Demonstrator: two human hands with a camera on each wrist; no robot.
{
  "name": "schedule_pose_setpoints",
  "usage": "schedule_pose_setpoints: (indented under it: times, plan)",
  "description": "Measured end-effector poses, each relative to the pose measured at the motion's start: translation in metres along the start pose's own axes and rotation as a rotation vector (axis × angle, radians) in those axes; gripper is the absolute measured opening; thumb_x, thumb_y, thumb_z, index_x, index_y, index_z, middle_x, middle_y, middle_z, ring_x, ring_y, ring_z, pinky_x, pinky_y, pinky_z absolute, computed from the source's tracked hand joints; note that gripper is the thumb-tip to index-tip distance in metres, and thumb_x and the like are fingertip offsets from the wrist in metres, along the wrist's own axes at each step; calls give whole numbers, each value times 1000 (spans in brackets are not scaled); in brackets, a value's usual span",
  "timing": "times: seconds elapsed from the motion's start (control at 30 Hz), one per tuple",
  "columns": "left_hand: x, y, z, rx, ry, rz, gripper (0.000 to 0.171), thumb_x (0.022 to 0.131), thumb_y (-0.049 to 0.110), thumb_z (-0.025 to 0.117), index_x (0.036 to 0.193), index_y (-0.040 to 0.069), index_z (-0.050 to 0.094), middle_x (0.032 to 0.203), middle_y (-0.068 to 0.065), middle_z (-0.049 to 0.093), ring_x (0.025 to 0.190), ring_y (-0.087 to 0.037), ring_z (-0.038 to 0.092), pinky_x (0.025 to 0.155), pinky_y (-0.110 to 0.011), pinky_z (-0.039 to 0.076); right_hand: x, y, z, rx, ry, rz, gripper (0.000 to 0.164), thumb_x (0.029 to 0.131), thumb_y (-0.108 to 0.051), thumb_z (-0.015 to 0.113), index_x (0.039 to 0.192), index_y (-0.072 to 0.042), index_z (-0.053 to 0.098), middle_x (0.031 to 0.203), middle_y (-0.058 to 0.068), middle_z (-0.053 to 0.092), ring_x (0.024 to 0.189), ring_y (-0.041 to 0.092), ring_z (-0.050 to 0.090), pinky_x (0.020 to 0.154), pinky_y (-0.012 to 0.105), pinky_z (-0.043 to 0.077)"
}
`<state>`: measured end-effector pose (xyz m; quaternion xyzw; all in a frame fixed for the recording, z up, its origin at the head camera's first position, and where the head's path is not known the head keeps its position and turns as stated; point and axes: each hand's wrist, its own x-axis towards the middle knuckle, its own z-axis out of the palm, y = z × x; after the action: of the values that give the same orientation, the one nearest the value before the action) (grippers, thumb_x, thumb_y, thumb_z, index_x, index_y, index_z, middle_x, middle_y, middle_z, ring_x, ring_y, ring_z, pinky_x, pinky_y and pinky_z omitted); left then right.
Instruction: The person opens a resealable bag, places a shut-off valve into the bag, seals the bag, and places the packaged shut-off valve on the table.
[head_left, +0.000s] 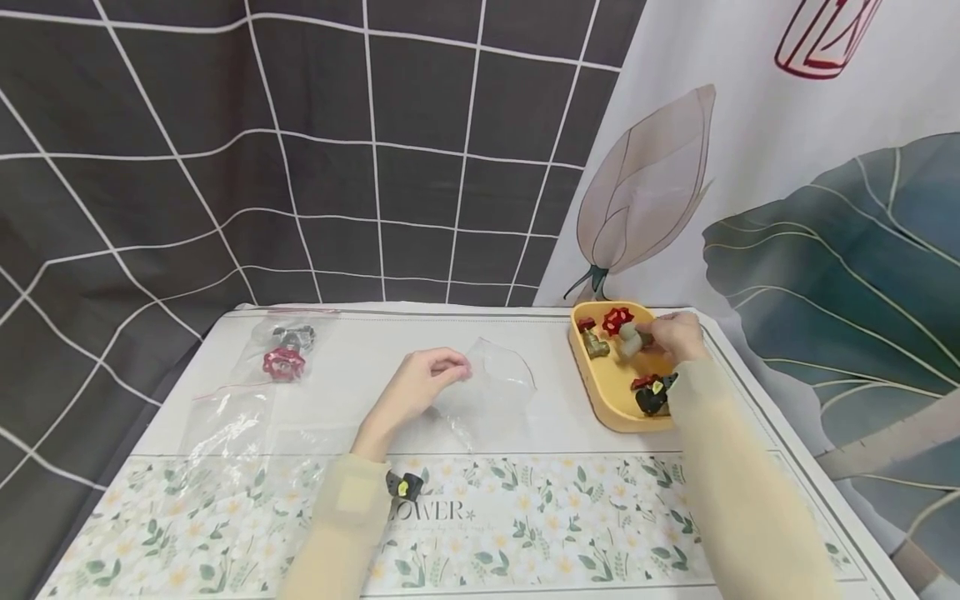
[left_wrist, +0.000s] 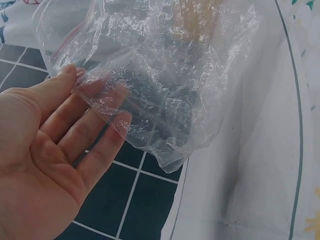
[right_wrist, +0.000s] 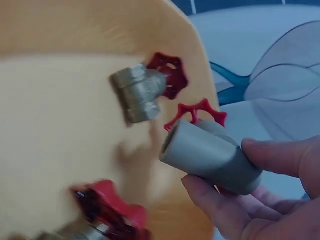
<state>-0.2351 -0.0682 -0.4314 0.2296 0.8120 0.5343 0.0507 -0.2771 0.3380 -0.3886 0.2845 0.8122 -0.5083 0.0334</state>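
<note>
My left hand [head_left: 422, 385] pinches the edge of a clear plastic zip bag [head_left: 497, 404] between thumb and fingers, above the middle of the table. In the left wrist view the thin bag [left_wrist: 165, 95] hangs crinkled beside the spread fingers. At the right, my right hand [head_left: 678, 336] holds a grey valve [right_wrist: 207, 157] with a red handwheel over the yellow tray [head_left: 600, 402]. Its thumb and fingers grip the grey body. Inside the tray lie a brass valve [right_wrist: 137, 94] with a red handwheel and another red-handled valve [right_wrist: 112, 205], blurred in the right wrist view.
At the table's back left lies a clear bag [head_left: 255, 350] with a red-wheeled valve [head_left: 283, 363] inside. Another clear bag [head_left: 225, 425] lies flat in front of it. A flowered runner [head_left: 540, 525] crosses the table's front. Curtains [head_left: 420, 183] hang behind.
</note>
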Motion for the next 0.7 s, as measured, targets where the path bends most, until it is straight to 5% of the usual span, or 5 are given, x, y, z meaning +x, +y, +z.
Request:
schedule_pose_setpoints:
  times: [0.27, 0.7]
  plan:
    - [2, -2, 0, 11, 8, -11, 20, 96, 22, 64, 108, 7, 70, 102, 2, 72, 99, -16, 68, 94, -42, 51, -22, -24, -10, -18, -51, -196, 39, 99, -15, 58, 129, 9, 48, 126, 25, 50, 111, 40, 56, 95, 45, 48]
    - [2, -6, 2, -2, 20, -18, 20, 96, 22, 64, 108, 7, 70, 102, 1, 72, 99, -16, 68, 92, -42, 51, -85, -80, -20, -170, -69, -445, 46, 92, -27, 70, 128, 0, 56, 121, 18, 58, 103, 30, 61, 84, 34, 55]
